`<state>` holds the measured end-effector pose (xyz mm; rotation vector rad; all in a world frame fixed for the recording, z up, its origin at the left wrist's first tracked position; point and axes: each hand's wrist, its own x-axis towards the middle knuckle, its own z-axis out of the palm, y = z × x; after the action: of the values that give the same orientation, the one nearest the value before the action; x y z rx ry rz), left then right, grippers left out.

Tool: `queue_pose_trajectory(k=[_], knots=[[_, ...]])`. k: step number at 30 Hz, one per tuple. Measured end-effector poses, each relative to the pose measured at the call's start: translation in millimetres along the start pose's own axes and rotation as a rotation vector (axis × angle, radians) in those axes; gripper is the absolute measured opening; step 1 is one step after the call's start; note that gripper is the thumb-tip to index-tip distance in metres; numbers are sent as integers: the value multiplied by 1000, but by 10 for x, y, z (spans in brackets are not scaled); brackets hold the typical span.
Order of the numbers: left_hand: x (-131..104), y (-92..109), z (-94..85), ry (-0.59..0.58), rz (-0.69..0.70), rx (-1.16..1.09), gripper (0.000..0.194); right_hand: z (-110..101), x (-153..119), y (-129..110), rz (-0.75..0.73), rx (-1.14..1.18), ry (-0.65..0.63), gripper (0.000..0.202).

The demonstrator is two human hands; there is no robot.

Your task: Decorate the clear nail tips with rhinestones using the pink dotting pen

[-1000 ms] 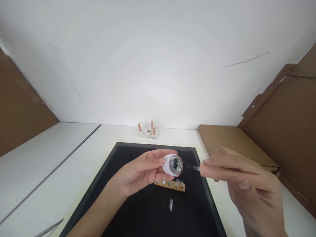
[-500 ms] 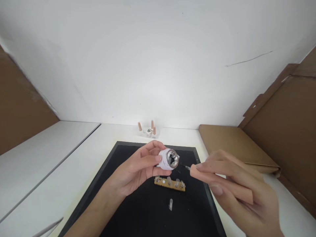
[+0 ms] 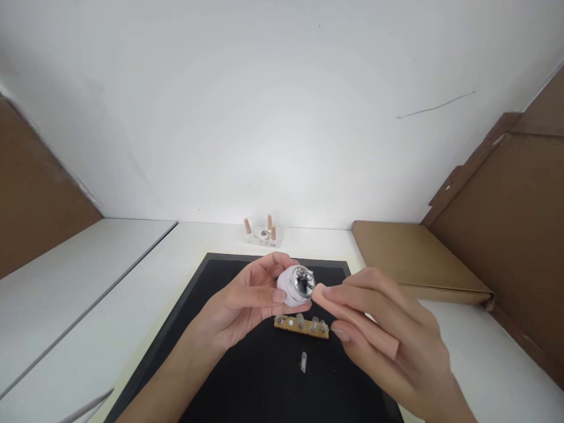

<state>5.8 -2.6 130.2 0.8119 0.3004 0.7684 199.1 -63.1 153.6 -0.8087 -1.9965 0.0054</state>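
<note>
Held in my left hand (image 3: 240,302) is a small white jar (image 3: 291,286), tilted so its mouth faces right. Torn silver foil rings a dark opening at that mouth. My right hand (image 3: 392,329) grips the peach-coloured cap of a nail polish brush (image 3: 355,317). The brush's tip is at the jar's opening; its bristles are hidden there. Below the jar, a tan strip (image 3: 308,330) carries several clear nail tips. A single loose nail tip (image 3: 304,362) lies nearer to me on the black mat (image 3: 255,382).
Several bottles with peach caps (image 3: 270,226) stand in a clear holder at the back by the white wall. A flat cardboard box (image 3: 418,258) lies at the right, beside an upright brown cardboard panel (image 3: 506,223). A thin grey rod (image 3: 90,405) shows at lower left.
My right hand has moved left, bringing the brush from beside the jar to its opening. The jar in my left hand has turned slightly, its mouth tipped more upward.
</note>
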Motion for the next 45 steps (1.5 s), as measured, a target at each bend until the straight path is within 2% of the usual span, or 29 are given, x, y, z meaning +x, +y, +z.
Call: queue_pose_trajectory(k=[6,13,25,40,45], knots=[[5,-6,18,-18,0,-6,29,6,-5,-22,-1,-45,-12,21],[28,-3,11,-76,4,-23,30,3,-9,-3,45,63,-12,18],[40,-26,-15,-92,-25,-55,34,-7,-8,52,341,299,4,11],[51,-49,-43,-102,-47,-62,33,59,-23,121,695,613,57,30],[52,-57,-44,-107,-48,-56,33,92,-44,179,762,760,65,31]])
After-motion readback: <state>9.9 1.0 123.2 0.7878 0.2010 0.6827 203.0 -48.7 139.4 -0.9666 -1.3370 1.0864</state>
